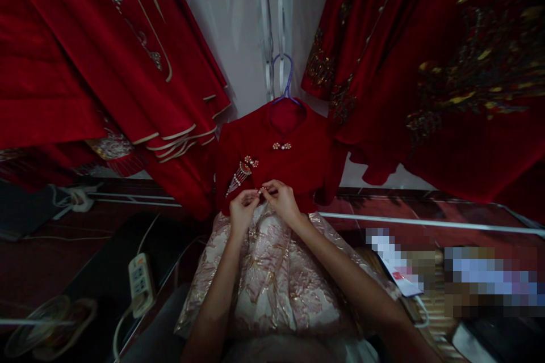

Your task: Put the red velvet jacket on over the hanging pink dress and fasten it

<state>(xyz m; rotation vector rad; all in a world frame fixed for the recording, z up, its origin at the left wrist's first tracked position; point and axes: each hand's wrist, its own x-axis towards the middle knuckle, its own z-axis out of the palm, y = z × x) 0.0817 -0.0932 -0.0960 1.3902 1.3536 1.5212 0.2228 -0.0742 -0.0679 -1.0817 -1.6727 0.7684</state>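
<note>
A red jacket [293, 170] hangs from a blue-purple hanger [290, 76], over a pale pink and gold patterned skirt [264, 272]. My left hand [242, 210] and my right hand [281, 199] meet at the jacket's lower front edge, fingertips pinched almost together. Between them shows a small beaded fastener [260, 193], partly hidden by the fingers. Higher on the chest sits a pearl and gold fastener [281, 146]. On its left side the jacket carries a beaded ornament with hanging strands [240, 176].
Red garments with pale trim [170, 85] hang at left, and embroidered red garments [426, 68] at right. A power strip [141, 283] lies on a dark surface at lower left. A white rail [426, 224] runs low at right, near blurred-out items [395, 264].
</note>
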